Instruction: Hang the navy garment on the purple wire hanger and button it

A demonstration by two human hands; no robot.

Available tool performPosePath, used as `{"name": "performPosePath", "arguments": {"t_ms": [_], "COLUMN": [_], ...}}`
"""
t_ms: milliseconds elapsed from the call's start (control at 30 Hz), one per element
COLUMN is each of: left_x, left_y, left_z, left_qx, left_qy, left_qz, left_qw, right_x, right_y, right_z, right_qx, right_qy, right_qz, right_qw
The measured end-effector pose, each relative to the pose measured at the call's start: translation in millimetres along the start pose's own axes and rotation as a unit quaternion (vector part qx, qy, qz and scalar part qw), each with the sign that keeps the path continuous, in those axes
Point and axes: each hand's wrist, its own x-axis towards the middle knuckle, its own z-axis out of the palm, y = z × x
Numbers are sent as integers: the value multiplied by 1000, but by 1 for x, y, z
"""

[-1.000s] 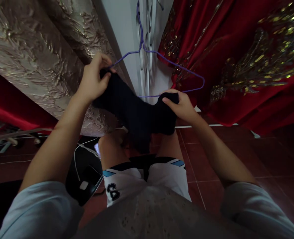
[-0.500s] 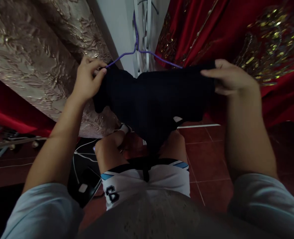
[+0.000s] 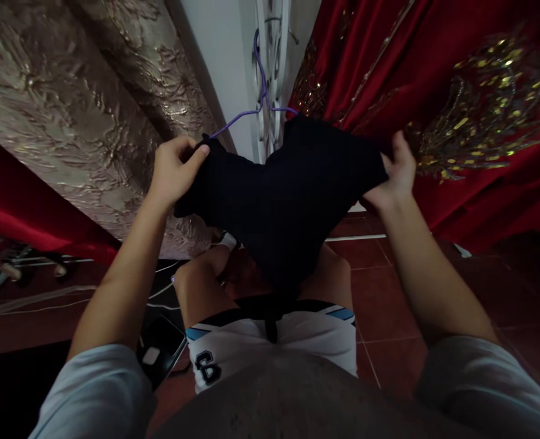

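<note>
A dark navy garment, looking like a shirt (image 3: 270,201), hangs spread in front of me on a purple wire hanger (image 3: 263,91). The hanger's hook is up at the white metal rack. My left hand (image 3: 178,164) pinches the garment's left shoulder, thumb on top, close to the hanger's left arm. On the other side, my right hand (image 3: 394,177) lies against the sleeve edge with its fingers extended and apart. The hanger's right arm runs under the cloth at the neckline, so its end is hidden. The garment's lower part droops over my lap.
Beige textured fabric (image 3: 114,122) hangs at left and red cloth with gold sequins (image 3: 471,122) at right. The white rack (image 3: 274,67) stands behind the hanger. A phone (image 3: 167,335) and white cables lie at lower left above the red tile floor (image 3: 389,311).
My right hand has moved inward and lower, going from a pinch on the sleeve to extended fingers. The garment's right shoulder now slopes down over the hanger's arm. My left hand keeps its pinch.
</note>
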Motion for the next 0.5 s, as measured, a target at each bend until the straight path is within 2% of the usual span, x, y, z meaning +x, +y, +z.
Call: {"name": "performPosePath", "arguments": {"t_ms": [133,233,300,367,400,500], "left_x": [15,32,38,35,30,7], "left_y": [31,46,42,27,19,3], "left_z": [10,20,23,22,21,19], "left_qx": [36,59,91,115,115,49], "left_qy": [17,26,34,45,53,50], "left_qz": [39,52,47,36,34,43], "left_qw": [998,997,994,992,991,997], "right_x": [19,36,34,22,14,-10], "right_y": [1,-24,-49,-71,-79,-84], "right_z": [-6,5,12,15,16,24], "right_qx": [118,128,121,158,197,271], "right_qy": [82,105,93,22,-52,-316], "right_qz": [91,85,86,108,121,141], "right_qw": [985,982,985,981,972,898]}}
